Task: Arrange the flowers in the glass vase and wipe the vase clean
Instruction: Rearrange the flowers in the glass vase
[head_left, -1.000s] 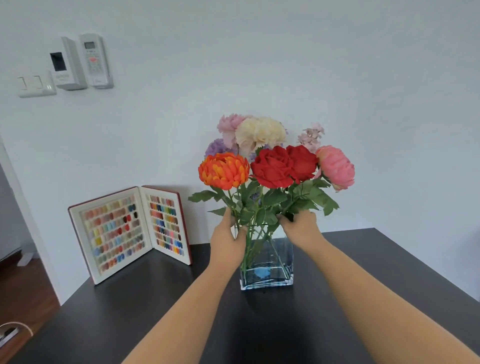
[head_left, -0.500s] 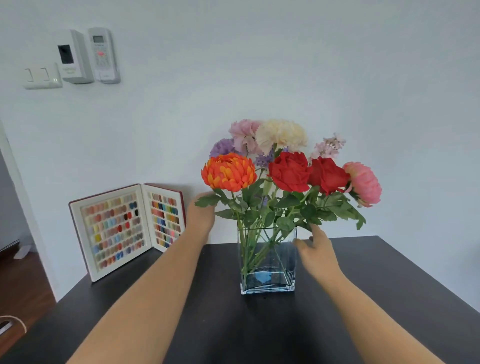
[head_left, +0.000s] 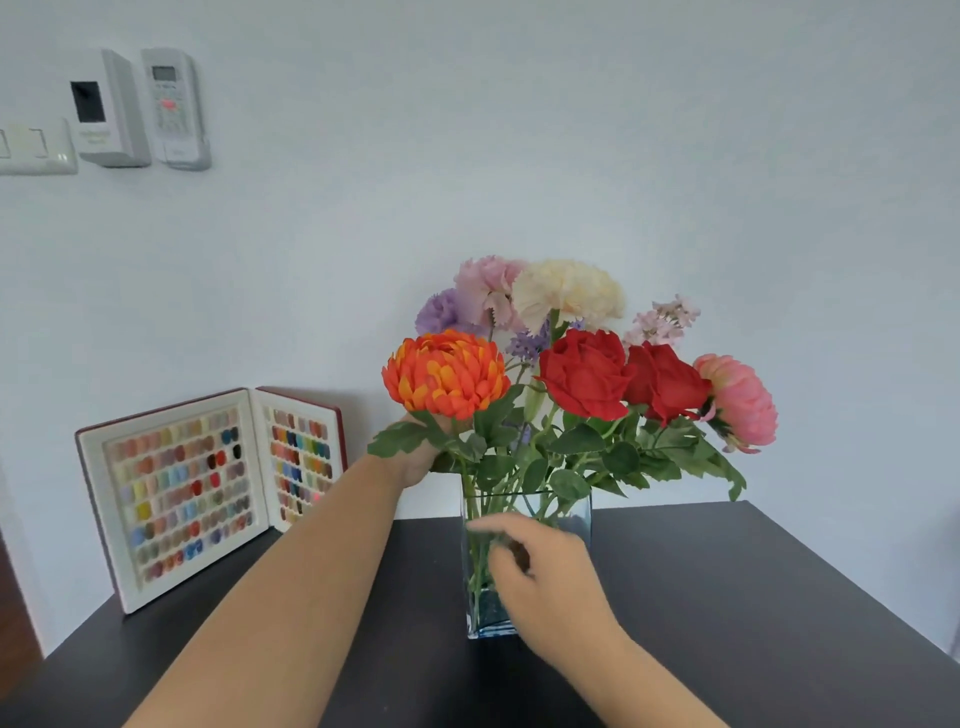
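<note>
A square glass vase (head_left: 577, 515) stands on the black table (head_left: 737, 603) and holds a bouquet of several flowers: an orange chrysanthemum (head_left: 445, 373), two red roses (head_left: 587, 373), a pink bloom (head_left: 740, 402), and cream, pink and purple carnations (head_left: 566, 292) behind. My left hand (head_left: 418, 460) reaches in just under the orange chrysanthemum, beside its stem; leaves hide the fingers. My right hand (head_left: 545, 574) is blurred, with fingers apart, right in front of the vase's front face, covering much of it. I see no cloth in either hand.
An open book of coloured nail samples (head_left: 202, 488) leans against the white wall at the table's back left. A light switch (head_left: 34, 148) and two wall-mounted remotes (head_left: 137, 109) hang high on the left. The table's right edge runs diagonally at the far right.
My right hand has come off the vase's right side and swung across its front face. My left hand has pushed further in under the orange chrysanthemum. The vase stays put.
</note>
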